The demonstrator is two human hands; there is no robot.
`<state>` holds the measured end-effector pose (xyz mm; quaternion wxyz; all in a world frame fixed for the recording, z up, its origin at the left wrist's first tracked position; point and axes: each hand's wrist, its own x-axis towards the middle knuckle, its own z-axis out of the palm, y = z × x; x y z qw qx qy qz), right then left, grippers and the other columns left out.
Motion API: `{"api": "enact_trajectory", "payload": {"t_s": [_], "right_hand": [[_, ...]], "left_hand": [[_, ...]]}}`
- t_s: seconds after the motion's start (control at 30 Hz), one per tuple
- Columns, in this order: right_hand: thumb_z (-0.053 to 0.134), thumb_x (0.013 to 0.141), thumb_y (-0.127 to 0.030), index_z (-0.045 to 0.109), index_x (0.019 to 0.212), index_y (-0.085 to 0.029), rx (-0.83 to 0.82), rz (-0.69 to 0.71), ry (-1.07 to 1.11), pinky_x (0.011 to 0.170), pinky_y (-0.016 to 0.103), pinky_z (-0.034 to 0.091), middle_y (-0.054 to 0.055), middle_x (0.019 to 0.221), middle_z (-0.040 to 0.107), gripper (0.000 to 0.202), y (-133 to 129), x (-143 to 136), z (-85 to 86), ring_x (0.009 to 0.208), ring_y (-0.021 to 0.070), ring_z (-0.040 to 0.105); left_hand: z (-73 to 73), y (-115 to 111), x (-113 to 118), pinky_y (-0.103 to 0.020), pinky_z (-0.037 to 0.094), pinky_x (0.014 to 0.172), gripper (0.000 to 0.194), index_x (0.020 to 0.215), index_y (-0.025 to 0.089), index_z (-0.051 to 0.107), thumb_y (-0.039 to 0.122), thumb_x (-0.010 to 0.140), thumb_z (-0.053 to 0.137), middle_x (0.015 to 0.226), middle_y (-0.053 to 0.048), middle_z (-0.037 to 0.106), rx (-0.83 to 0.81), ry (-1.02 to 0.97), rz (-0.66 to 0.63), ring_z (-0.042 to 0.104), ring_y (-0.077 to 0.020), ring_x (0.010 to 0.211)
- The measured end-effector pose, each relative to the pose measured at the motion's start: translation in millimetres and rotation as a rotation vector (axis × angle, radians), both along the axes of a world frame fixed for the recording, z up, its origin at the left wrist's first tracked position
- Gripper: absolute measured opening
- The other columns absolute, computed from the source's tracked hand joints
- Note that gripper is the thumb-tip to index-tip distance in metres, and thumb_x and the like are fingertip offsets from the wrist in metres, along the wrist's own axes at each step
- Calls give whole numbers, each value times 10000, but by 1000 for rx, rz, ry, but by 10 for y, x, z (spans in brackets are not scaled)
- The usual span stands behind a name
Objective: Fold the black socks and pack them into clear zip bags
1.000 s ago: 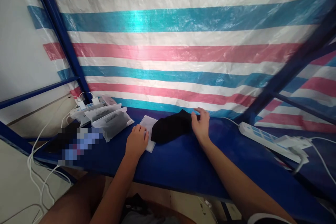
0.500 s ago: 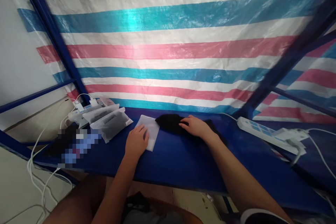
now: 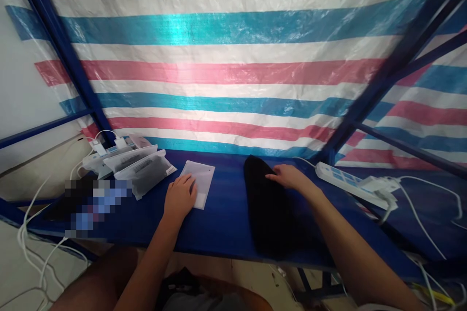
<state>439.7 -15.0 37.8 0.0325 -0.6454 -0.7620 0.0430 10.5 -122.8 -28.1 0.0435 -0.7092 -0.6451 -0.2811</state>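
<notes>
My left hand [image 3: 180, 196] lies flat, with its fingers stretched over a frosted plastic bag [image 3: 205, 181]. The bag rests flat on the blue tabletop [image 3: 219, 214], partly covered by the fingers. To the right, a black piece of cloth [image 3: 263, 204] is spread lengthwise from the back of the table to the front edge; its exact kind does not show. My right hand [image 3: 289, 177] has its fingers curled at the upper right edge of that cloth, gripping it. The fingertips are partly lost against the dark fabric.
Several filled frosted bags [image 3: 148, 175] stand at the left, beside a blurred-out patch [image 3: 98, 204]. A white power strip [image 3: 350, 182] with plugs and cables lies at the right. Blue metal posts [image 3: 69, 58] and a striped plastic sheet [image 3: 226, 73] close off the back.
The black cloth was bunched sideways near the back; now it is spread toward the front edge. My right hand shifted slightly right relative to the table. The left hand stays on the bag.
</notes>
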Motion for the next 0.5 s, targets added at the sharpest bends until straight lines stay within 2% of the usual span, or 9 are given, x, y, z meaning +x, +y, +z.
{"api": "enact_trajectory", "payload": {"t_s": [0.1,0.2,0.27,0.37,0.4,0.43,0.5], "right_hand": [[682,913,-519,712,843,-200,128,98,93,718,326,472,104,906,753,328,14,22,49,832,267,708],[673,927,-519,697,877,-208,155,130,216,726,330,495,78,865,742,316,-91,-123,264,802,251,697],[656,948,-582,716,970,-211,68,169,405,737,344,536,72,872,748,376,-219,-295,454,807,248,706],[614,988,-645,655,1377,-274,-233,321,863,840,385,624,105,1207,766,539,-401,-552,700,1040,272,753],[616,991,-647,625,1435,-291,-304,357,968,865,406,641,115,1298,743,569,-436,-617,752,1096,283,752],[628,989,-644,618,1454,-294,-353,384,1029,876,425,654,123,1351,724,581,-454,-668,784,1129,293,750],[654,978,-635,669,1401,-272,-370,414,1020,859,446,673,133,1338,732,557,-446,-738,778,1116,304,757]], "left_hand": [[-3,1,3,-543,509,1109,328,1286,279,766,307,1020,578,1448,-78,702,-6,0,-3,628,-344,1359],[3,-1,6,-562,500,1117,334,1298,267,759,305,1023,573,1456,-79,696,-16,2,6,624,-349,1365],[10,-3,7,-562,498,1122,336,1302,263,758,307,1025,573,1456,-81,696,-18,3,7,625,-349,1365],[17,-6,4,-547,506,1120,330,1296,276,763,315,1025,579,1450,-77,699,-17,-3,-3,626,-344,1364],[16,-6,3,-542,509,1119,327,1293,279,765,316,1024,583,1449,-75,699,-14,-6,-6,626,-343,1365],[12,-6,2,-540,511,1117,325,1289,280,767,316,1022,585,1449,-74,699,-9,-9,-8,625,-342,1366],[-3,-5,-1,-538,511,1120,327,1292,278,765,312,1023,581,1452,-76,696,-1,-13,-10,621,-338,1369]]}}
